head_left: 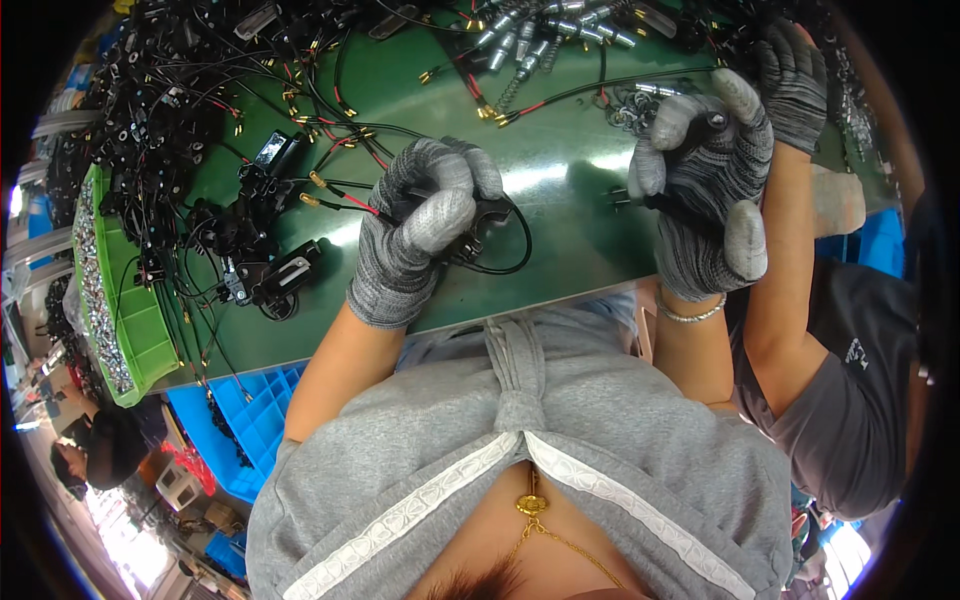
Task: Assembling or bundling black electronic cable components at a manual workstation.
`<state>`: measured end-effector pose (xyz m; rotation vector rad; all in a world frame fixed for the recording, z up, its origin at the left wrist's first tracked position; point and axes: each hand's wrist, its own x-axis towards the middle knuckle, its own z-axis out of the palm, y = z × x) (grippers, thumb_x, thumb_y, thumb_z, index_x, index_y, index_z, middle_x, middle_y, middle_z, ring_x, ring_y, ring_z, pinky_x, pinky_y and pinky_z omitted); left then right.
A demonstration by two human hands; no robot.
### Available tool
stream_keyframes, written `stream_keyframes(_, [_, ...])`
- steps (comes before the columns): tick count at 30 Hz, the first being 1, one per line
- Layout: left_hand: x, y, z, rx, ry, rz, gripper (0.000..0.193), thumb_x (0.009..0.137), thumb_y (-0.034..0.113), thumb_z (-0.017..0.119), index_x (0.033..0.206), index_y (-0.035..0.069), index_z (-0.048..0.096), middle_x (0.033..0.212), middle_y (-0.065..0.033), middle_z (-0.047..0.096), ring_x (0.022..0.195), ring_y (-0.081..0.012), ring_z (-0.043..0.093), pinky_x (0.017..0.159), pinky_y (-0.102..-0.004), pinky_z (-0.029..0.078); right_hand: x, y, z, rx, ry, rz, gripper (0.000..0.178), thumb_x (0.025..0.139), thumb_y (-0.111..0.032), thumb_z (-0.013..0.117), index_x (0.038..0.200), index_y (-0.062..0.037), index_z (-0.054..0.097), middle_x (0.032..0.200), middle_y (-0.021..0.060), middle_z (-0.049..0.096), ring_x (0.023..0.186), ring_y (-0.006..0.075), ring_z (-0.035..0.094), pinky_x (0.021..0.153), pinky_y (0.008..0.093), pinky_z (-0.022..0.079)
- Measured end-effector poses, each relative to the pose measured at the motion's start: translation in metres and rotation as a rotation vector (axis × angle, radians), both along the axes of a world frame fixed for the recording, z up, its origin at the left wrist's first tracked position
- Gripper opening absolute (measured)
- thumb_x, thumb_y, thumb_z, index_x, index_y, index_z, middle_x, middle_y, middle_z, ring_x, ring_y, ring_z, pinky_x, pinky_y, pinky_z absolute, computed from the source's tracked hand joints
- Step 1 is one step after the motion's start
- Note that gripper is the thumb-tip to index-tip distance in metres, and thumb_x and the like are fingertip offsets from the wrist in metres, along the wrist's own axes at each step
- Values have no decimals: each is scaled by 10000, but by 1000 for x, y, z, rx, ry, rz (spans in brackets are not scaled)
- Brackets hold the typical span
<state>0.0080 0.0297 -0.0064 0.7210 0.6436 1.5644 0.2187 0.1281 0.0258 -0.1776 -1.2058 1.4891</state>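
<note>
My left hand [425, 215], in a grey striped knit glove, is closed around a small black part with a looped black cable [528, 245]. Red and black leads with gold-coloured connectors [318, 180] stick out beside its wrist. To the right, my right hand [710, 185], gloved the same way, is turned palm up with curled fingers. Across its palm lies a slim black piece [672, 208], its thin end poking out toward the left; the exact kind cannot be made out. A small dark round bit [717, 121] shows between its fingertips.
The green tabletop [560, 250] carries a heap of black wired parts [150, 130] on the left and metal cylinders with springs [530, 45] at the back. A green tray [140, 335] holds small metal pieces. Close at right is another person's gloved hand [795, 90]. Blue crates [240, 420] stand below.
</note>
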Motion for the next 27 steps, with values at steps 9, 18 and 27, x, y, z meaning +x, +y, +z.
stream_keyframes(9, [3, 2, 4, -35, 34, -38, 200, 782, 168, 735, 879, 85, 581, 919, -98, 607, 798, -186, 599, 713, -306, 511, 27, -1, 8, 249, -446, -288, 515, 855, -158, 549, 1348, -36, 469, 1086, 161, 616, 962, 233, 606, 877, 365, 486])
stream_keyframes(18, [0, 2, -2, -25, 110, -59, 206, 772, 182, 729, 878, 95, 576, 927, -85, 610, 825, -147, 563, 729, -284, 486, 18, -1, 4, 397, -435, -335, 444, 918, -176, 507, 1342, -50, 480, 1062, 160, 627, 933, 235, 612, 870, 378, 486])
stream_keyframes(27, [1, -2, 4, -77, 25, -49, 254, 771, 215, 719, 933, 109, 555, 943, -85, 608, 864, -140, 551, 765, -283, 467, 7, 0, 5, 328, -392, -314, 484, 933, -364, 557, 1263, -11, 537, 1042, 132, 633, 878, 202, 613, 781, 323, 495])
